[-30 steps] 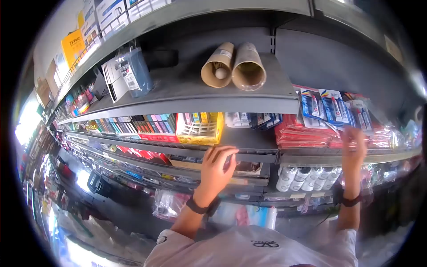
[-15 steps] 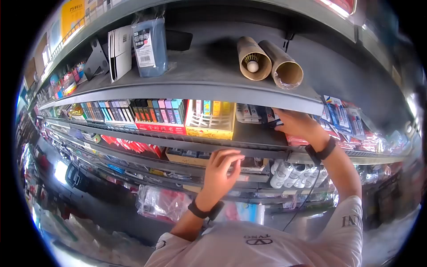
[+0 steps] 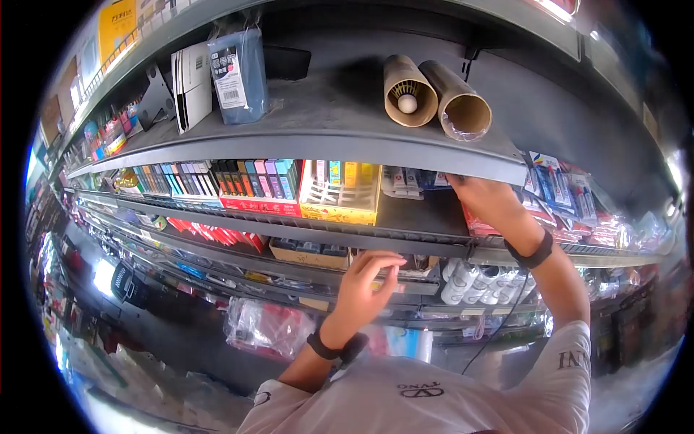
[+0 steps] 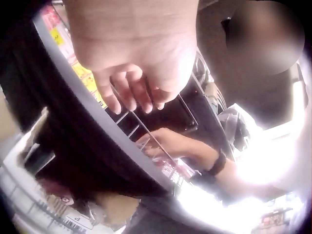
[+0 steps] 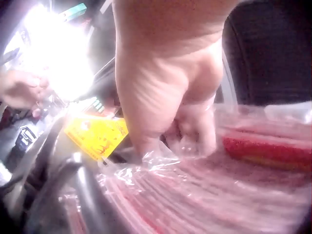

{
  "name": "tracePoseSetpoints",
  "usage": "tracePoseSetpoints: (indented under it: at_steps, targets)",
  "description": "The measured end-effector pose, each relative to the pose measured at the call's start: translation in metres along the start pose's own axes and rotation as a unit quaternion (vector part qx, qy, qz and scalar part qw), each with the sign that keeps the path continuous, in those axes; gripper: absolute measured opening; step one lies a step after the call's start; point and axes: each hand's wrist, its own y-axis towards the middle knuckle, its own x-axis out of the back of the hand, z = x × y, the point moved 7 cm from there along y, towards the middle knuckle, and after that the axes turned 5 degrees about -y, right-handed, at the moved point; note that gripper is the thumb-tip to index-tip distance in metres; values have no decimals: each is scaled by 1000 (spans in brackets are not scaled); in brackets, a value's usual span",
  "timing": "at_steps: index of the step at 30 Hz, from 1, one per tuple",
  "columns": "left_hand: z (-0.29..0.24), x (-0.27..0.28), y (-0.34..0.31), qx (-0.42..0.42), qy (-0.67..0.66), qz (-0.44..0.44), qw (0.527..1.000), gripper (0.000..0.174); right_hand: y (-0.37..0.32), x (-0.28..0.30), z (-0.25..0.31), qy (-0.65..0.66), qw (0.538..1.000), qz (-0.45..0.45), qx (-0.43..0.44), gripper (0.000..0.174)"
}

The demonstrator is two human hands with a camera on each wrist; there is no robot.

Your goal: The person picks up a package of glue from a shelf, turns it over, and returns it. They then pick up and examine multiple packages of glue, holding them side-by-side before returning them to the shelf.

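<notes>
Reaching in under the grey metal upper shelf (image 3: 325, 148), the right hand (image 3: 481, 194) now sits at 2 o'clock of the scene, on the stack of red film-wrapped packets (image 3: 477, 226) on the middle shelf. A second ago it was out at 3 o'clock, on the blue-and-white blister cards (image 3: 557, 184). Half a second ago it had crossed to the dark packs just left of the red stack, and now it lies further back. The wrist view shows its fingers (image 5: 195, 126) curled down into the clear film, bunching it over the packets (image 5: 263, 146), so I judge the hand has settled on this stack and has a hold.

The left hand (image 3: 369, 282) has hardly moved: it stays at 6 o'clock at the front of the lower shelf, a little lower than before. Its fingers (image 4: 126, 92) are loosely bent, tips just above the wire rail (image 4: 146, 131), gripping nothing.

Two brown cardboard tubes (image 3: 434, 98) lie at 12 o'clock on the upper shelf, and a yellow display box (image 3: 340, 192) stands at 9 o'clock of the right hand.
</notes>
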Motion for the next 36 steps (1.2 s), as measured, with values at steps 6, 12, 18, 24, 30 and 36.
tracePoseSetpoints:
  at_steps: [6, 12, 18, 24, 30, 36]
  targets:
    - [25, -31, -9, 219, -281, 69, 932, 23, -28, 25, -4, 115, 992, -11, -49, 45]
    - [25, -52, 2, 350, -382, 104, 849, 52, -57, 78, 25, 173, 982, -51, -47, 49]
    - [13, -75, 16, 389, -356, 83, 846, 36, -88, 79, 50, 210, 974, -56, -60, 48]
    - [38, -77, -11, 373, -394, 45, 839, 36, -130, 58, 42, 449, 843, -72, -286, 44]
    - [39, -75, -27, 364, -361, 84, 854, 37, -165, 3, 82, 806, 330, 7, -491, 29]
    - [45, -74, -35, 378, -379, 75, 841, 34, -165, 3, 87, 770, 323, -44, -549, 27]
